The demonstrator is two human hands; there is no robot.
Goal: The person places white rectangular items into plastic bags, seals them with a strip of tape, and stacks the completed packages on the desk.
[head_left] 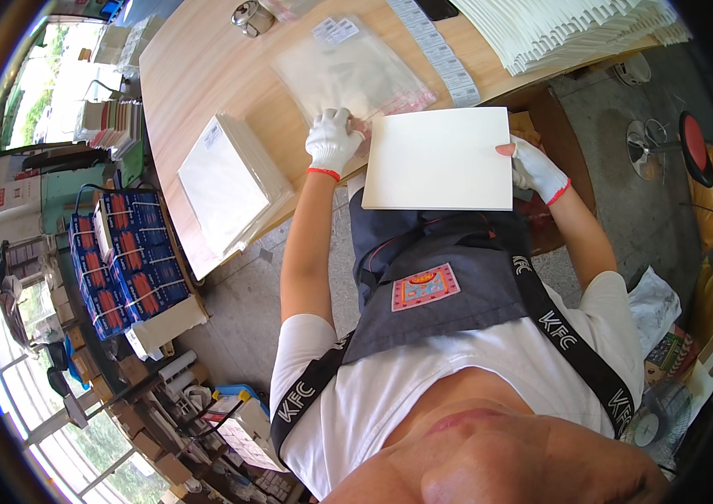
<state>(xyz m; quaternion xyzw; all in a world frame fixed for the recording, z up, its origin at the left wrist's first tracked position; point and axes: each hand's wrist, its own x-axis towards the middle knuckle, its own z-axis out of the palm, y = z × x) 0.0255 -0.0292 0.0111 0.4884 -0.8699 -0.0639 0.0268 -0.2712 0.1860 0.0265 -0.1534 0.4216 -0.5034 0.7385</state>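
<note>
My right hand (539, 170), in a white knit glove with a red cuff, grips the right edge of a plain white pad (440, 160). Its bare thumb lies on top of the pad, and the other fingers are mostly hidden beneath. The pad is held level in front of my apron, just off the table's near edge. My left hand (334, 144), gloved alike, is closed with curled fingers at the near corner of a flat pile of clear plastic bags (348, 71). It pinches the edge of a clear plastic bag there, left of the pad.
On the wooden table (213, 76), a stack of bagged white pads (230, 189) lies to the left. A strip of printed labels (436, 50) and a tall pile of white pads (554, 29) are at the far right. A metal tin (252, 18) stands farther back. A red stool (694, 149) is at right.
</note>
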